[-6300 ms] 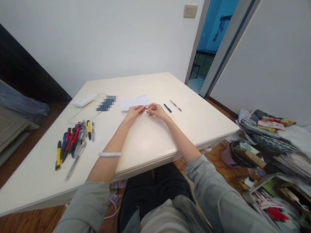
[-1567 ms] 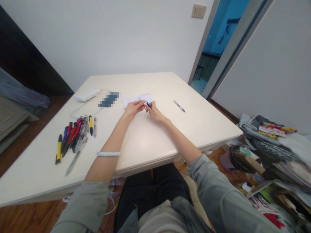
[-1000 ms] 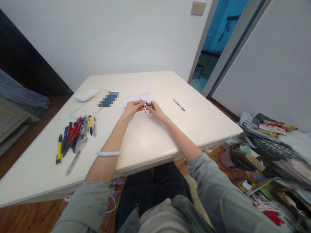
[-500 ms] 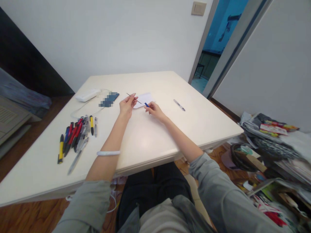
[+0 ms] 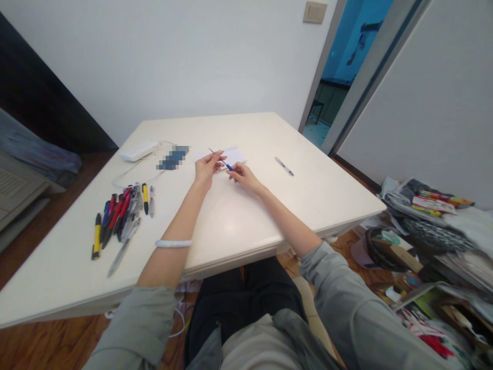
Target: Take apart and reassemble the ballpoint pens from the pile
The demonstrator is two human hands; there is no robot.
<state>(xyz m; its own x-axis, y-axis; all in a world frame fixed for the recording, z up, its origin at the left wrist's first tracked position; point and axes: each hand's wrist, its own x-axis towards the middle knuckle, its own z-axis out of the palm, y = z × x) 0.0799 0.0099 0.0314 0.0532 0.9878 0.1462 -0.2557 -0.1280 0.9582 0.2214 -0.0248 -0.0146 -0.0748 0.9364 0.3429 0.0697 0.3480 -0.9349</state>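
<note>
My left hand [image 5: 206, 167] pinches a thin dark pen refill [image 5: 215, 155] that slants up to the left. My right hand [image 5: 242, 176] pinches a short blue pen barrel [image 5: 230, 167], and the refill's lower end meets that barrel between the two hands. Both hands hover over the middle of the white table [image 5: 231, 226], just in front of a white sheet of paper [image 5: 234, 153]. A white bangle [image 5: 173, 243] sits on my left forearm.
A heap of several pens [image 5: 117, 216] lies at the left. A white power bank [image 5: 135, 152] with a cable and a blurred dark phone [image 5: 172, 157] lie behind. One silver pen [image 5: 284, 167] lies to the right. Bags and papers [image 5: 419, 226] clutter the floor at the right.
Half a second ago my left hand held the refill apart from the blue barrel. It has moved right, and the refill's end now meets the barrel.
</note>
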